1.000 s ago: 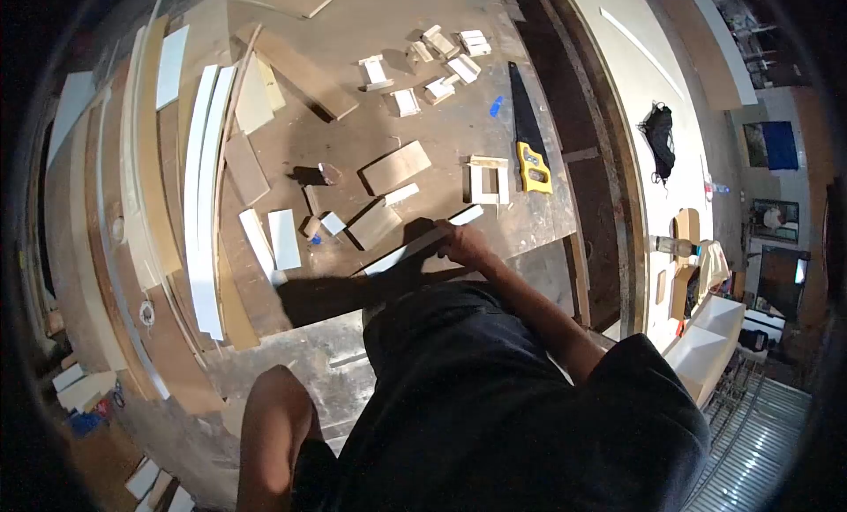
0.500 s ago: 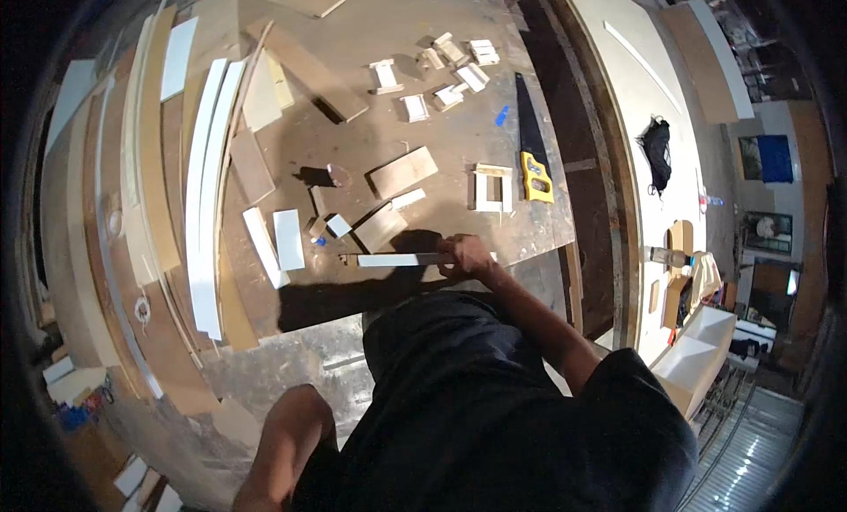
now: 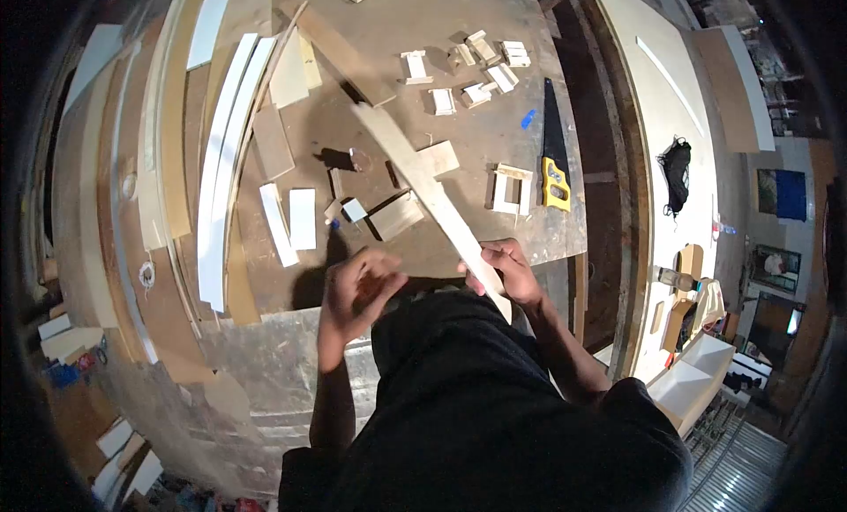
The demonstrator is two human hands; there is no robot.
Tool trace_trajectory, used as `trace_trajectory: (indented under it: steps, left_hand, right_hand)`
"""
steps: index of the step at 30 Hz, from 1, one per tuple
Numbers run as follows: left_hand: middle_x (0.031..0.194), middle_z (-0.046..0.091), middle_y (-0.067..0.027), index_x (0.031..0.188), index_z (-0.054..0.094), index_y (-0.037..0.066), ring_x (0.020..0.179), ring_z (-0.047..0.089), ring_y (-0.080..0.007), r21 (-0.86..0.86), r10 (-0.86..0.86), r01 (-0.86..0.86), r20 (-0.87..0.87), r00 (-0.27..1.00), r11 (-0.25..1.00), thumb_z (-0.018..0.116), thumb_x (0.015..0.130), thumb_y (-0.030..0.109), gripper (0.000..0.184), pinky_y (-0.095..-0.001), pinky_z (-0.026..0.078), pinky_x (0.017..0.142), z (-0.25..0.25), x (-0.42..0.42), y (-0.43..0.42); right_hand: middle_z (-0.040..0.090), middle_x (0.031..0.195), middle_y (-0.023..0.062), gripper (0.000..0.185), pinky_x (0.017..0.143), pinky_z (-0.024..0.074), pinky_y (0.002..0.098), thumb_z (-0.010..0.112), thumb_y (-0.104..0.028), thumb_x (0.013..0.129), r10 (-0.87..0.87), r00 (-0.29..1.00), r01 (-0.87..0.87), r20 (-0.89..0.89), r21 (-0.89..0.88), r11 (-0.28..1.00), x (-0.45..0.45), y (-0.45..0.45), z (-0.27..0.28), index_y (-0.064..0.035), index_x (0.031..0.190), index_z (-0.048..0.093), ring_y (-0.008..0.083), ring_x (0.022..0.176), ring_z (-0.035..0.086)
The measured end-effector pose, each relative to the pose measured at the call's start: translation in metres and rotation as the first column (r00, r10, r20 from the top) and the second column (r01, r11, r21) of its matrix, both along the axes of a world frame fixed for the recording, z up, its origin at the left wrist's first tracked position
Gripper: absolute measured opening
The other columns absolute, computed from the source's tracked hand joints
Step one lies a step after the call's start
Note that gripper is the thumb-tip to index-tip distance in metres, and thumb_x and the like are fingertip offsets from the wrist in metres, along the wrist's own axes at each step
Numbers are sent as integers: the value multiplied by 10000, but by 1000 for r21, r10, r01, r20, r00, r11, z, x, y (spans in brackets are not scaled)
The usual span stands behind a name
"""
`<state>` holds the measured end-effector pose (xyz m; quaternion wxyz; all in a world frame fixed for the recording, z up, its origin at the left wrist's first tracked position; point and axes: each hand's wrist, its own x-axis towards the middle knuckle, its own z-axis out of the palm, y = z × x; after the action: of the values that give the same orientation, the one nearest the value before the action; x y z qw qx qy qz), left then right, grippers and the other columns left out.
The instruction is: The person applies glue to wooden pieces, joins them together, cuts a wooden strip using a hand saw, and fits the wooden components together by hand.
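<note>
My right hand grips a long, narrow wooden strip near its lower end. The strip slants up and to the left over the workbench, raised above small wood pieces. Left of it, my left hand is in the air near the bench's front edge, fingers curved and apart, nothing in it. Beyond the hands lie a wood block, a small white-faced block and a white rectangular piece. A small wooden frame lies to the right of the strip.
A saw with a yellow handle lies at the bench's right side. Several small wooden assemblies sit farther back, near a blue piece. Long white strips and boards line the left. A black cloth-like item rests on the right-hand surface.
The long strip, earlier low along the bench's front edge in my right hand, is now lifted and angled up-left. My left hand has risen from beside my body toward the bench.
</note>
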<state>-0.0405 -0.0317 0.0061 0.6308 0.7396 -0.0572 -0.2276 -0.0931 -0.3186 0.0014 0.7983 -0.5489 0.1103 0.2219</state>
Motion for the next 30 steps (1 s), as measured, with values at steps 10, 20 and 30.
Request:
trace_trajectory:
  steps: [10, 20, 30]
  left_hand:
    - [845, 664, -6, 1030, 683, -11, 702, 583, -55, -351, 321, -335, -100, 942, 874, 676, 1003, 157, 170, -218, 486, 634, 23, -3, -65]
    - [1041, 729, -135, 1260, 622, -34, 813, 697, -178, -479, 341, -356, -121, 932, 803, 595, 1052, 220, 329, -279, 540, 700, -3, -35, -73]
    - [1201, 722, -144, 1405, 572, 17, 989, 730, -204, -263, 339, -546, -555, 760, 795, 641, 1018, 149, 415, -297, 585, 798, -98, -130, -145]
  right_hand:
    - [743, 864, 32, 235, 750, 490, 250, 638, -183, 1033, 312, 946, -289, 85, -206, 935, 1, -16, 46, 28, 1048, 739, 83, 826, 636]
    - [759, 978, 109, 286, 820, 562, 361, 758, -42, 876, 308, 865, 14, 395, -633, 774, -30, -98, 29, -53, 1162, 758, 224, 911, 712]
    - [735, 998, 61, 318, 741, 549, 272, 826, -97, 877, -84, 996, 91, 36, -376, 922, -102, -175, -85, -1, 1163, 727, 103, 840, 654]
